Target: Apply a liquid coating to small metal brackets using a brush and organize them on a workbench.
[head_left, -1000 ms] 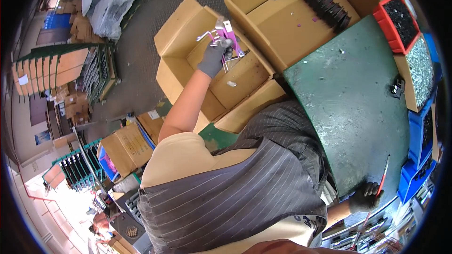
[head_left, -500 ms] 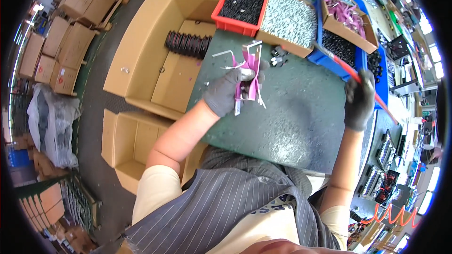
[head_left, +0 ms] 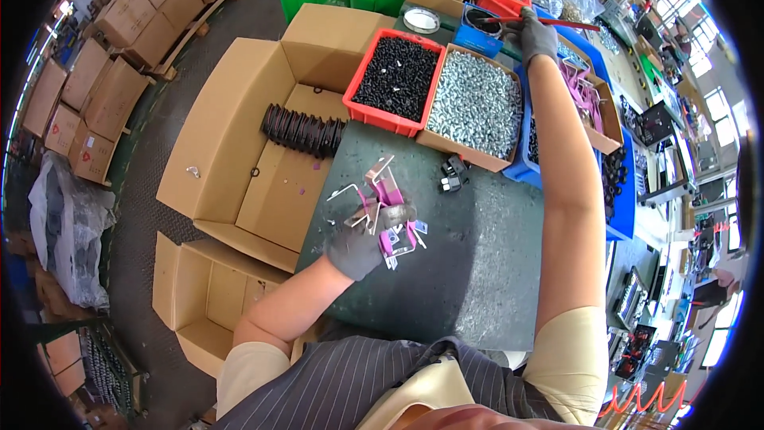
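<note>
My gloved left hand (head_left: 356,250) is closed around several bent metal brackets (head_left: 391,240) with purple film on them, held above the near left part of the dark green table (head_left: 485,271). Far out over the back right, my gloved right hand (head_left: 537,38) grips a thin red stick-like tool (head_left: 574,25). The tool's left end reaches over a blue square container (head_left: 476,41) with a dark round opening; whether it touches inside cannot be made out. Small black parts (head_left: 454,173) lie on the table in front of a carton of silvery hardware (head_left: 476,103).
A red bin (head_left: 391,125) of small black pieces stands beside the carton. Left of the table sit an open cardboard box (head_left: 219,143) with black ribbed parts and a smaller box (head_left: 191,291). Blue bins (head_left: 625,191) and a carton of purple-filmed parts (head_left: 609,115) line the right.
My right hand has swung from the right side to the far back with the red tool, now over the blue container. The brackets in my left hand have tilted and dropped nearer. The view has shifted.
</note>
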